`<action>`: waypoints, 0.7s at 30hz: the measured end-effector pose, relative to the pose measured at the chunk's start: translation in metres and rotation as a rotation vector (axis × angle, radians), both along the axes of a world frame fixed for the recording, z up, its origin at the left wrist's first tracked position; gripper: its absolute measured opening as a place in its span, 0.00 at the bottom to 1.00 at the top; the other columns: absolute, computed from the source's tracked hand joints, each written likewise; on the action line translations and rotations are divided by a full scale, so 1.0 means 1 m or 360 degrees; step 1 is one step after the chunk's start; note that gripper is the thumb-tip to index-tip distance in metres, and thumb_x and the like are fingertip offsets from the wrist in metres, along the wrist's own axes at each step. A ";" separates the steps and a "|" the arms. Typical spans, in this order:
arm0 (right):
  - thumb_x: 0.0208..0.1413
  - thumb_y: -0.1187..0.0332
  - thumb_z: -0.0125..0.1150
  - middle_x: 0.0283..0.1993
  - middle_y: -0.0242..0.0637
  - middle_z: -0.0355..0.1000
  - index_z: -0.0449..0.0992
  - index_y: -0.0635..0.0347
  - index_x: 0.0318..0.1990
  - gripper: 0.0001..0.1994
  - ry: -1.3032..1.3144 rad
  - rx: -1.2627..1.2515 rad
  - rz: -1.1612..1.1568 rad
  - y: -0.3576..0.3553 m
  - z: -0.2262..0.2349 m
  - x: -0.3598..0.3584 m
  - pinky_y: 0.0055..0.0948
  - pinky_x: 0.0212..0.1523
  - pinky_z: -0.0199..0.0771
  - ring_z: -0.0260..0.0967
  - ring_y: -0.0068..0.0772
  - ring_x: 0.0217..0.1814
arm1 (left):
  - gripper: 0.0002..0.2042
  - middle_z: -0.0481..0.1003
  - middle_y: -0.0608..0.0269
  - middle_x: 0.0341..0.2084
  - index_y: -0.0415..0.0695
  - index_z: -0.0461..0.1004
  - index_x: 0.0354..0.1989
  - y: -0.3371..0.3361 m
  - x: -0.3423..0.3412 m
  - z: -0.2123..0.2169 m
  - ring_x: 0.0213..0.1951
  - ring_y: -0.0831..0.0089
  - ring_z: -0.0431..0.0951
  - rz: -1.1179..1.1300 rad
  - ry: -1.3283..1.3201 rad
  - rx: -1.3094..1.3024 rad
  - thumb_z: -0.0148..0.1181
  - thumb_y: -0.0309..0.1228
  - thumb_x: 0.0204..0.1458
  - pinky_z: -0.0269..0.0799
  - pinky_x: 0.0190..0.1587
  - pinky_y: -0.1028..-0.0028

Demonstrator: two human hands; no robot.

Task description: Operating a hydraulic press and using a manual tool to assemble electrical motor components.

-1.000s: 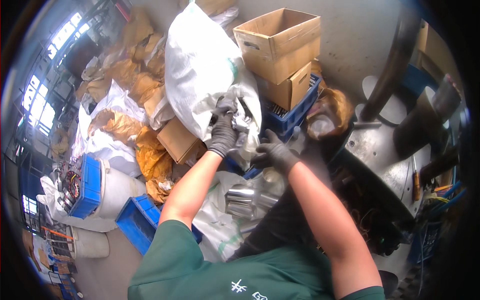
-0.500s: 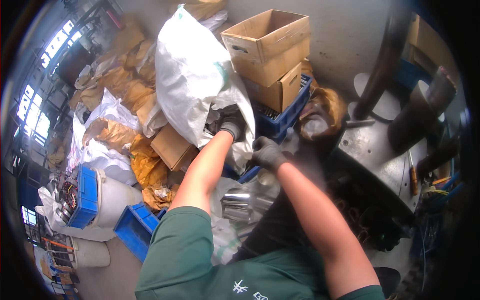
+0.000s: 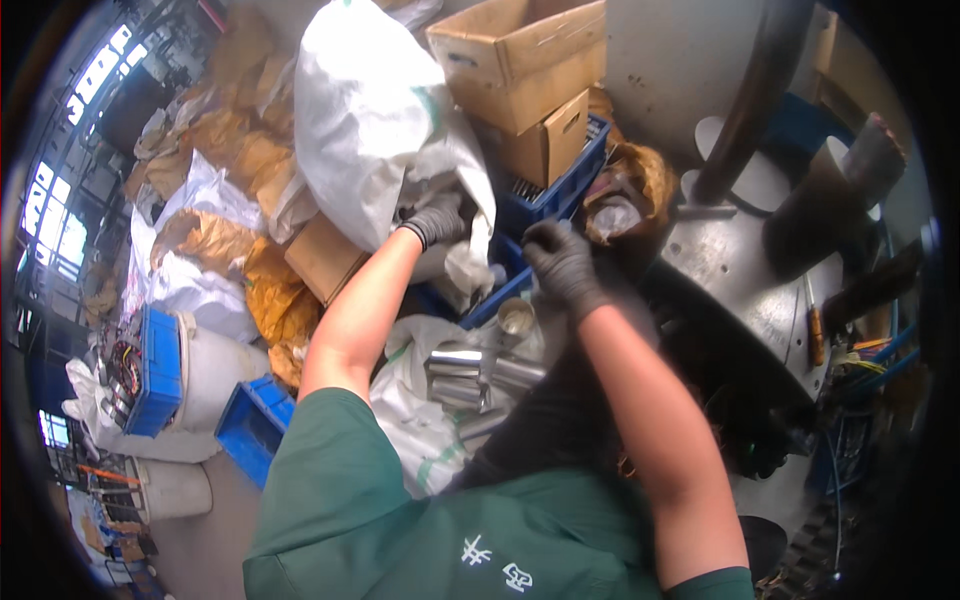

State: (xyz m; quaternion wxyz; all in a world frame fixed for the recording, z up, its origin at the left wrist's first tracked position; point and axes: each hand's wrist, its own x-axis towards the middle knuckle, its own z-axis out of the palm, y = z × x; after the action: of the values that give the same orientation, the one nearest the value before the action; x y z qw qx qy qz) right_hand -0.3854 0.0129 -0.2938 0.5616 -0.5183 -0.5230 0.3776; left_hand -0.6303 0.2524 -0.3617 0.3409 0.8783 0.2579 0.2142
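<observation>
- The left hand [image 3: 437, 220], in a dark glove, is gripping the lower edge of the big white sack [image 3: 370, 120], with its fingers closed on the cloth.
- The sack is standing up tall in front of the person, leaning on the cardboard boxes [image 3: 525, 75].
- The right hand [image 3: 562, 262], gloved too, is hanging just right of the sack, over a blue crate [image 3: 520, 285]. Its fingers are curling in, but I cannot tell if it is holding anything.
- Shiny metal tubes [image 3: 470, 372] are lying in a heap on a white bag [image 3: 415, 420], below both hands and near the person's lap.
- Brown paper [image 3: 265, 290] and more white bags are lying on the left.
- A grey metal machine [image 3: 740, 260] is sitting on the right.
</observation>
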 end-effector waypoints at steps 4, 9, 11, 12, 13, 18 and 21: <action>0.60 0.74 0.66 0.43 0.33 0.81 0.82 0.59 0.46 0.08 0.0167 0.0109 -0.0187 -0.043 0.018 0.068 0.25 0.50 0.76 0.75 0.21 0.44 | 0.10 0.78 0.53 0.43 0.42 0.77 0.47 -0.133 0.069 0.054 0.47 0.58 0.81 0.0786 -0.0236 0.0435 0.63 0.22 0.57 0.78 0.48 0.66; 0.60 0.74 0.62 0.53 0.43 0.79 0.79 0.70 0.51 0.13 0.0223 0.0401 -0.0277 -0.128 0.074 0.095 0.28 0.59 0.72 0.76 0.29 0.55 | 0.11 0.77 0.49 0.40 0.44 0.75 0.47 -0.277 0.017 -0.060 0.40 0.57 0.81 0.0645 -0.0179 0.0035 0.63 0.29 0.57 0.77 0.43 0.62; 0.61 0.74 0.59 0.55 0.46 0.78 0.78 0.71 0.52 0.14 0.0446 0.0400 -0.0264 -0.176 0.086 0.110 0.30 0.59 0.72 0.76 0.33 0.55 | 0.17 0.76 0.52 0.42 0.48 0.74 0.52 -0.337 -0.012 -0.125 0.44 0.53 0.79 0.0436 0.0240 -0.0200 0.68 0.30 0.54 0.76 0.48 0.60; 0.62 0.74 0.57 0.55 0.46 0.78 0.77 0.71 0.53 0.14 0.0345 0.0379 -0.0378 -0.204 0.093 0.121 0.31 0.58 0.73 0.76 0.33 0.54 | 0.19 0.77 0.47 0.48 0.47 0.74 0.54 -0.361 -0.022 -0.168 0.48 0.48 0.80 0.0377 0.0468 -0.0152 0.67 0.37 0.55 0.75 0.51 0.56; 0.63 0.73 0.56 0.55 0.46 0.78 0.76 0.71 0.54 0.15 0.0208 0.0348 -0.0533 -0.236 0.096 0.138 0.32 0.57 0.74 0.76 0.34 0.53 | 0.21 0.76 0.45 0.51 0.46 0.73 0.55 -0.377 -0.002 -0.159 0.51 0.47 0.79 0.0271 0.0766 -0.0374 0.65 0.42 0.56 0.74 0.53 0.55; 0.66 0.74 0.52 0.54 0.49 0.75 0.72 0.71 0.56 0.14 -0.0775 0.0583 -0.1034 -0.395 0.148 0.174 0.42 0.62 0.72 0.74 0.42 0.57 | 0.31 0.77 0.37 0.52 0.45 0.73 0.61 -0.403 0.009 -0.201 0.52 0.45 0.81 0.0302 0.1038 -0.0618 0.56 0.56 0.57 0.75 0.53 0.53; 0.68 0.75 0.51 0.56 0.51 0.74 0.70 0.71 0.58 0.14 -0.1313 0.0731 -0.1436 -0.484 0.156 0.175 0.45 0.65 0.71 0.72 0.46 0.62 | 0.31 0.78 0.37 0.51 0.45 0.74 0.59 -0.381 0.052 -0.189 0.52 0.46 0.81 0.0039 0.1007 -0.0504 0.57 0.57 0.57 0.75 0.53 0.53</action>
State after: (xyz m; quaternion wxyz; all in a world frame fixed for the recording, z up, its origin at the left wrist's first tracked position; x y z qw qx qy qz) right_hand -0.2101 -0.4715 -0.1379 0.5145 -0.6560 -0.4941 -0.2466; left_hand -0.5783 -0.1281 -0.5503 0.3735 0.8342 0.3913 -0.1071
